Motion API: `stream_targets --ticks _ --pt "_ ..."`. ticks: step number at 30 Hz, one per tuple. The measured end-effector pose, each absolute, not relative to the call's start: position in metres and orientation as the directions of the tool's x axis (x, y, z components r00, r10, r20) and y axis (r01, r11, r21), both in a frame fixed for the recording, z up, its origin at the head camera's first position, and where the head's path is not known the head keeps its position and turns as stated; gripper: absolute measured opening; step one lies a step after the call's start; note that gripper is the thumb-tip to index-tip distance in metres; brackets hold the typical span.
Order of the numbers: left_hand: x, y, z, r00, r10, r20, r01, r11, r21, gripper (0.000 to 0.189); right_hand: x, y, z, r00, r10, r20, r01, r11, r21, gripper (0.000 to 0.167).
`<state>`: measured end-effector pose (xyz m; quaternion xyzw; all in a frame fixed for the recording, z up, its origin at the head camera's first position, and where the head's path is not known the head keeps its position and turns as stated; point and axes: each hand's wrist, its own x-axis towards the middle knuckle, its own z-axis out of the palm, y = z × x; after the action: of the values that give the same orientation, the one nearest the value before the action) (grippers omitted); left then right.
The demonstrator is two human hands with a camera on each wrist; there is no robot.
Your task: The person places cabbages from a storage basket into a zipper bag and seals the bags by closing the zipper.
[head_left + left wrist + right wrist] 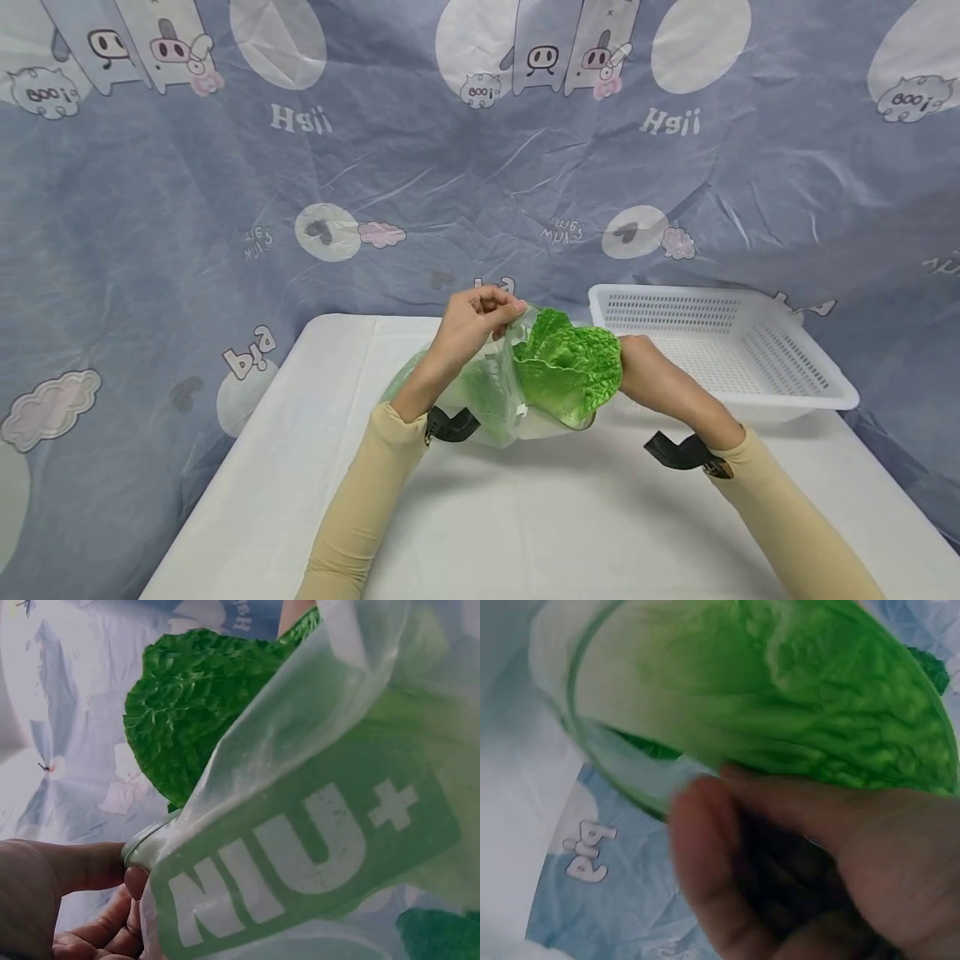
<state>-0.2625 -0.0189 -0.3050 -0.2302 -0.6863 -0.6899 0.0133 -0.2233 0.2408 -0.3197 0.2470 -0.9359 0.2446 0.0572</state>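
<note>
My left hand (pixel 480 321) pinches the rim of a clear plastic bag (pixel 247 900) between thumb and fingertips. The bag is printed with green blocks and white letters, and green shapes show dimly through its side. At its mouth is a leafy green cabbage (pixel 566 367), its pale stem end (pixel 622 675) inside the rim and its crinkled leaves sticking out. My right hand (pixel 641 371) holds the cabbage by its right side. In the right wrist view, the thumb lies along the leaf, with the fingers curled below it and blurred. The leaves hide the right fingertips in the head view.
Behind the right hand, a white perforated plastic basket (pixel 795 400) stands at the back right of the white table (pixel 540 517). A grey-blue printed cloth (pixel 420 167) hangs along the table's back edge. Each wrist wears a black strap mount.
</note>
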Motion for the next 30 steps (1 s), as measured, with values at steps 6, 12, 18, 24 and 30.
stream_targets --ticks 6,12,18,24,30 --pt "-0.262 -0.017 -0.305 -0.897 0.314 0.311 0.319 -0.026 0.947 0.015 -0.247 0.252 -0.334 -0.861 -0.404 0.308 -0.508 0.705 -0.494 0.032" --pt "-0.263 -0.016 -0.307 -0.881 0.36 0.307 0.337 0.024 0.941 0.014 -0.268 0.263 -0.347 -0.807 -0.504 0.307 -0.575 0.554 -0.602 0.042" --pt "-0.262 -0.014 -0.308 -0.871 0.373 0.319 0.349 0.013 0.937 0.015 -0.273 0.258 -0.349 -0.842 -0.492 0.221 -0.467 0.461 -0.755 0.03" --pt "-0.263 -0.015 -0.308 -0.875 0.354 0.33 0.355 0.006 0.935 0.018 -0.266 0.247 -0.347 -0.917 -0.378 0.129 -0.273 0.358 -0.893 0.018" --pt "-0.266 -0.013 -0.31 -0.881 0.345 0.325 0.36 0.043 0.932 0.015 -0.255 0.238 -0.343 -0.944 -0.328 0.041 -0.067 0.07 -0.995 0.017"
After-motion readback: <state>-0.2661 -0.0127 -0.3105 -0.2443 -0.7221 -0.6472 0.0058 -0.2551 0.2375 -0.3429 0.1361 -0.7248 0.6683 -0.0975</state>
